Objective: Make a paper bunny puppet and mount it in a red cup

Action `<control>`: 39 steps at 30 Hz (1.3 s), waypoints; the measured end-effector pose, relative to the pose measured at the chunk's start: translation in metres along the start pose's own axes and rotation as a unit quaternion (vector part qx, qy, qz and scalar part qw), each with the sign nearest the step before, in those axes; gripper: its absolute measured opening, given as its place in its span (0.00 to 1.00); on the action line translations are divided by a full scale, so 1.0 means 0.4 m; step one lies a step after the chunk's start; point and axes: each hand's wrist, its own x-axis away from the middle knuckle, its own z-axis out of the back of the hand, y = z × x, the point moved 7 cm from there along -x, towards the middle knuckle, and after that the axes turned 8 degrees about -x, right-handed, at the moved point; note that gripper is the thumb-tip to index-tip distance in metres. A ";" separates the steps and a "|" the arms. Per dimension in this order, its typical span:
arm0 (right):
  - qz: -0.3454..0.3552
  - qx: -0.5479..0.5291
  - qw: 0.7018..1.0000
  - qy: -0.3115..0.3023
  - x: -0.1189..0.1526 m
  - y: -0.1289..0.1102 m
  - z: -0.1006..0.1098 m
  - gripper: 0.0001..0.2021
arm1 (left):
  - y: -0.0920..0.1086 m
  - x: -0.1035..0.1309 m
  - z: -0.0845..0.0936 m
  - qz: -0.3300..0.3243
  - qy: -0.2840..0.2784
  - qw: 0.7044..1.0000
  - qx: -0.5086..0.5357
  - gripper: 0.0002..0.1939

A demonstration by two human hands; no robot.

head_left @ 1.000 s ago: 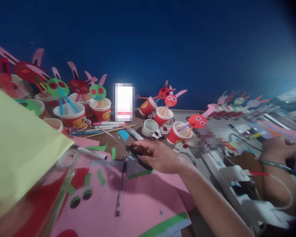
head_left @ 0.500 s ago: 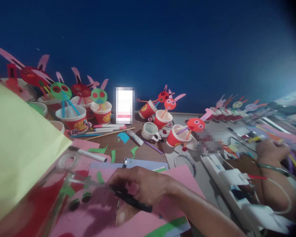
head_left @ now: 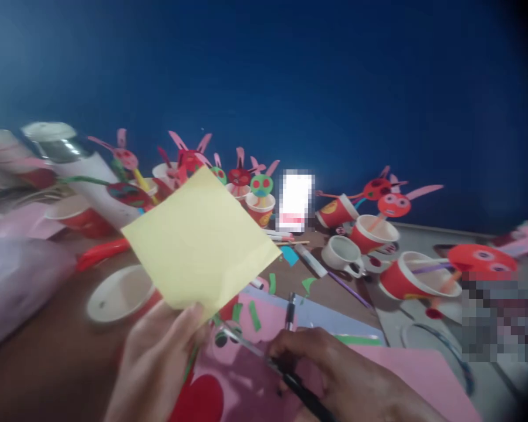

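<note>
My left hand pinches the lower corner of a square sheet of pale yellow paper, which stands raised in front of me. My right hand is closed around black-handled scissors. Their blades point left toward the yellow sheet's lower edge; whether they touch it I cannot tell. A silver and black pen sticks up beside the right fingers and looks tucked in that hand. Below lie pink paper, green scraps, a red paper piece and dark round pieces rimmed green.
Several red paper cups with paper rabbit heads line the back, some near a lit, blurred screen. A white mug, a glue tube and a purple stick lie ahead. At left are a plastic bag and a tilted cup.
The view has swung left. The yellow sheet, close at the left before, is now farther off near the middle, and my left hand has come into sight. My right hand keeps the scissors.
</note>
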 end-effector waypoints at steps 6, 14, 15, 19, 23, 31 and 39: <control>-0.022 -0.019 0.998 0.050 0.012 -0.003 -0.003 0.17 | 0.016 0.018 -0.063 -0.031 -0.058 0.997 -0.042 0.07; -0.005 -0.065 0.997 0.045 -0.007 -0.020 -0.017 0.15 | -0.006 0.017 -0.084 -0.032 -0.075 0.993 -0.081 0.09; -0.003 -0.076 0.996 0.043 -0.008 -0.016 -0.019 0.15 | -0.008 0.018 -0.089 -0.028 -0.088 0.993 -0.080 0.10; 0.013 -0.123 0.992 0.028 -0.008 -0.010 -0.024 0.17 | -0.005 0.027 -0.106 -0.038 -0.143 0.987 -0.058 0.12; 0.014 -0.138 0.990 0.033 -0.008 -0.011 -0.020 0.19 | 0.003 0.034 -0.116 -0.053 -0.192 0.978 -0.058 0.09; 0.014 -0.142 0.989 0.021 -0.006 -0.015 -0.028 0.22 | 0.011 0.030 -0.114 -0.062 -0.211 0.974 -0.055 0.13; -0.016 -0.111 0.993 0.040 0.004 -0.017 -0.046 0.26 | 0.016 0.040 -0.113 -0.077 -0.150 0.985 -0.035 0.13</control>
